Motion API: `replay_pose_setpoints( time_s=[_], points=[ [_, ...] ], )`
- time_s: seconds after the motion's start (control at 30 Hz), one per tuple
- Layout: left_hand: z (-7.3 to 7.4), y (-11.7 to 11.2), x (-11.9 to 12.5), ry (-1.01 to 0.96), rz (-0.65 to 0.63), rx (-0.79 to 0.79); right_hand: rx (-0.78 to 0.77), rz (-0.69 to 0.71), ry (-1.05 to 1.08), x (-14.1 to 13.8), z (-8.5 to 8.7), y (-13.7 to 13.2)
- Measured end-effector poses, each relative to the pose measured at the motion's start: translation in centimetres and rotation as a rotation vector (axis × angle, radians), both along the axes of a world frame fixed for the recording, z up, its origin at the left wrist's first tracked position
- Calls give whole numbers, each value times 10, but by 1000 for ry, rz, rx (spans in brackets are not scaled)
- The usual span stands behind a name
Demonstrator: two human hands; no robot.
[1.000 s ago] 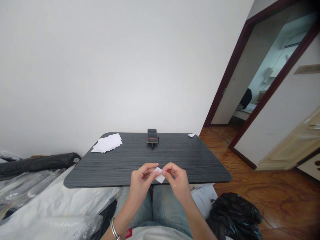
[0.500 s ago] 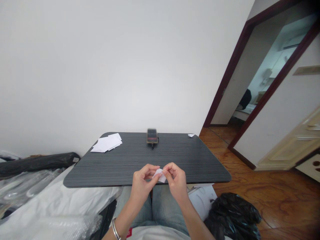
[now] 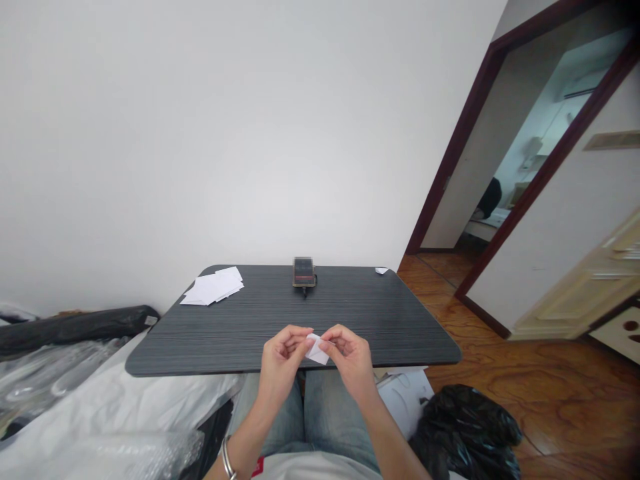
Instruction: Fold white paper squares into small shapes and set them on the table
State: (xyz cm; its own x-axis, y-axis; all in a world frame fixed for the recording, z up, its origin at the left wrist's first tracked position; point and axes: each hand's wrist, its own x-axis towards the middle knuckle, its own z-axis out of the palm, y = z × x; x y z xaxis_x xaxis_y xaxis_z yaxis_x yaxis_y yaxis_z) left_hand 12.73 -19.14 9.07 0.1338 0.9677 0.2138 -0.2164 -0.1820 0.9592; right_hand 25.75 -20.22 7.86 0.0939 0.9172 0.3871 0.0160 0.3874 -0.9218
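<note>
A small folded piece of white paper (image 3: pixel 317 351) is held up at the near edge of the dark table (image 3: pixel 240 340). My left hand (image 3: pixel 284 353) pinches its left side between thumb and fingers. On the opposite side, my right hand (image 3: pixel 348 353) grips the paper's upper right part the same way. A crease shows across the paper, but the fingertips cover parts of its edges. Both hands are closed on this one piece.
Several white paper sheets (image 3: pixel 213 287) lie at the table's far left. A small dark device (image 3: pixel 304 272) with a cable stands at the back middle. Another small folded paper (image 3: pixel 381 271) rests at the back right corner. A black plastic bag (image 3: pixel 465 430) sits on the floor to the right.
Both hands have shifted slightly left with the paper. The paper is turned a little, and its creased face shows more fully between the fingers.
</note>
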Motion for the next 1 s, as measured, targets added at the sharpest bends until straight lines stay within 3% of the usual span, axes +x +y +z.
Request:
replay_pose_setpoints(
  time_s=[0.47,0.73,1.0],
  points=[
    [-4,-3,-1,165,42,111,3,-61,66,-8,-6,5],
    [-5,-2,1,100,0,96,26,-121,23,-8,-5,3],
    [0,3,1,1,-56,-32,34,-143,14,-11,-3,-2]
  ],
)
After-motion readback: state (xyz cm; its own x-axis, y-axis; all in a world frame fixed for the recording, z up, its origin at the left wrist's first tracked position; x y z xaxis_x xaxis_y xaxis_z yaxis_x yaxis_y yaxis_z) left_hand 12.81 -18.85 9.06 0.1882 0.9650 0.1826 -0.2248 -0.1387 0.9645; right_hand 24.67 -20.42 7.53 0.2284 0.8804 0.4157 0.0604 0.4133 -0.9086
